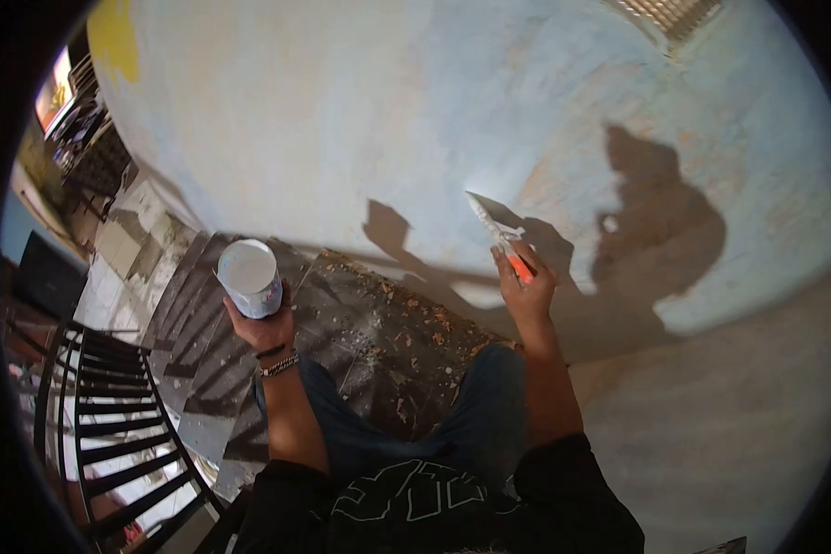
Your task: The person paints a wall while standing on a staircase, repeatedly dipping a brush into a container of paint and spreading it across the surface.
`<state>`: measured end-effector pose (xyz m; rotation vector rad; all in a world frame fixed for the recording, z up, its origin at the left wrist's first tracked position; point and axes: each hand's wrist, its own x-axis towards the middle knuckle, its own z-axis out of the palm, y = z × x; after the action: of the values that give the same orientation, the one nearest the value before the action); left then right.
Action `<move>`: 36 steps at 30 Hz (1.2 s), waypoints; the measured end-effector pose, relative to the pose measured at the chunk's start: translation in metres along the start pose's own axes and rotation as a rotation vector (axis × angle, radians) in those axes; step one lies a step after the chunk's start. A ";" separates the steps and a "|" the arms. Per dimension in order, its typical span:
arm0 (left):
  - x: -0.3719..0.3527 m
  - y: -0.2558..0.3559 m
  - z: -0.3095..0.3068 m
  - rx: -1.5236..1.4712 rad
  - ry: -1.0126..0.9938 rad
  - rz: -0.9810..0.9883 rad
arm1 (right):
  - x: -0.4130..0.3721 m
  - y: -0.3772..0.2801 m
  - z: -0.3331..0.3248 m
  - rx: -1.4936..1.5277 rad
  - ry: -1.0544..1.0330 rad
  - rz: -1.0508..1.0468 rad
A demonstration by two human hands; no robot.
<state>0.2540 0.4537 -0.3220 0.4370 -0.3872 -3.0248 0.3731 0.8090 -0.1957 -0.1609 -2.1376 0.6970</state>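
Note:
My left hand (260, 325) is wrapped round a pale, printed tub (249, 288) from below and the side. White material shows at the tub's open top. In my right hand (530, 284) is a putty knife (491, 222) with an orange handle, its head smeared with white. The tip of the knife is right at the curved wall (342, 120), which is mottled in pale blue, white and tan. Shadows of my hands, the tub and my head fall across that wall.
Dark floor boards (342, 328) carry flakes and debris along the wall's base. A black slatted chair (120, 406) stands at the lower left, with cluttered furniture (97, 157) beyond it. A ribbed vent (669, 18) sits high on the wall.

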 end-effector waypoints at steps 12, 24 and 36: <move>-0.052 -0.087 0.035 0.107 -0.092 -0.397 | 0.120 -0.047 -0.164 -0.307 0.203 -0.458; -0.098 -0.117 0.029 0.200 -0.232 -0.627 | 0.050 -0.023 -0.100 -0.461 -0.257 -0.880; -0.119 -0.105 0.048 0.251 -0.169 -0.655 | 0.203 -0.147 -0.159 -0.299 0.241 -0.736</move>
<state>0.3514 0.5780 -0.2725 0.3801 -0.7770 -3.6793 0.3889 0.8242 0.1003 0.3556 -1.8604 -0.0696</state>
